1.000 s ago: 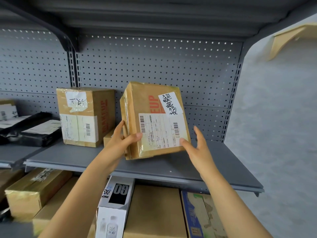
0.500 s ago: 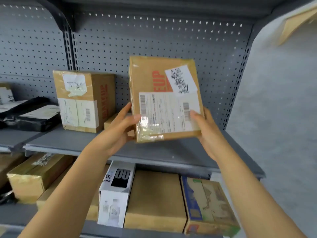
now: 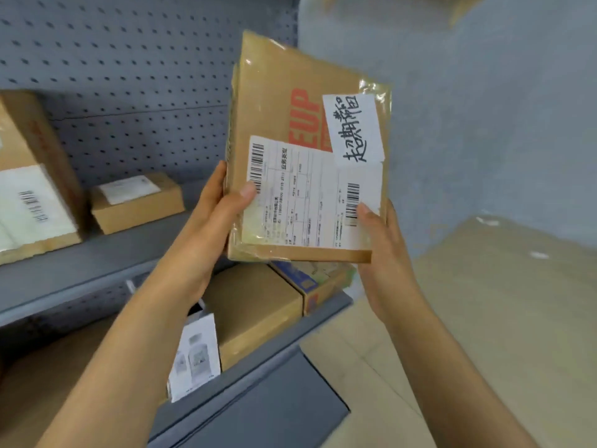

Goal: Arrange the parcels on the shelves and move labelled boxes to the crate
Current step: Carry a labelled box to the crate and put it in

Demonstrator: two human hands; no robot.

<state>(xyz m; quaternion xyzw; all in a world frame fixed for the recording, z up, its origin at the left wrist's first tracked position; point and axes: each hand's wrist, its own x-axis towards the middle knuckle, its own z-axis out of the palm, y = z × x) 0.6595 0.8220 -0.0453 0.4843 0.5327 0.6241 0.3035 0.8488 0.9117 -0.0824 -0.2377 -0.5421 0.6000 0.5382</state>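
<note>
I hold a taped brown cardboard box (image 3: 274,101) in the air, off the grey shelf (image 3: 106,263) and past its right end. It bears red print, a white shipping label with barcodes and a white handwritten sticker. My left hand (image 3: 210,221) grips its lower left edge, thumb on the label. My right hand (image 3: 384,253) grips its lower right corner, thumb on the barcode. The box is tilted slightly to the right.
A small flat brown box (image 3: 139,202) and a larger labelled box (image 3: 29,189) stand on the shelf. Below sit a plain brown box (image 3: 255,305), a blue-printed box (image 3: 319,282) and a white box (image 3: 193,357). Beige floor (image 3: 484,302) lies right.
Both hands closed on the box, lifted it off the shelf and carried it to the right, closer to me. The view has swung right, toward the floor and wall.
</note>
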